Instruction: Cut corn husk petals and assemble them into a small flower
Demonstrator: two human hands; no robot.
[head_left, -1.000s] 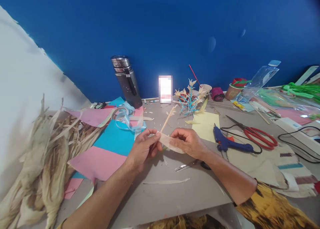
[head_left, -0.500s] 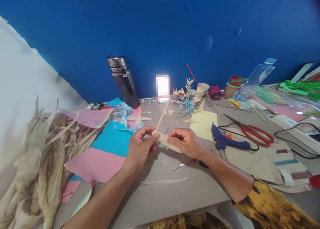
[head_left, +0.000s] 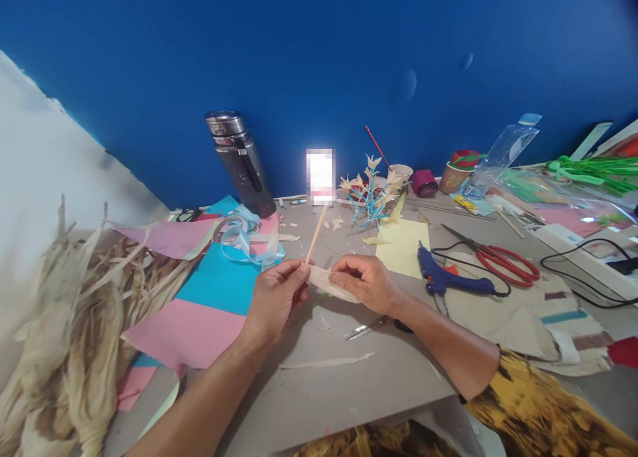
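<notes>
My left hand (head_left: 282,287) pinches the lower end of a thin wooden stick (head_left: 316,236), which slants up and away from me. A pale strip of dried husk (head_left: 329,282) meets the stick at that pinch and runs to the right. Its other end is gripped between the thumb and fingers of my right hand (head_left: 366,281). Both hands are closed, a little above the table. Below them lie small scissors (head_left: 366,329), partly under my right wrist, and a narrow husk strip (head_left: 326,362).
Dried husks (head_left: 94,337) and coloured paper (head_left: 219,277) cover the left side, near a dark flask (head_left: 242,165). Husk flowers on blue stems (head_left: 371,194) stand at the back. At right lie a blue glue gun (head_left: 453,279), red-handled scissors (head_left: 508,261) and a plastic bottle (head_left: 508,151).
The whole view has shifted slightly, so things sit a bit further left. Both hands keep their grip on the stick and strip; the strip now shows its face more broadly.
</notes>
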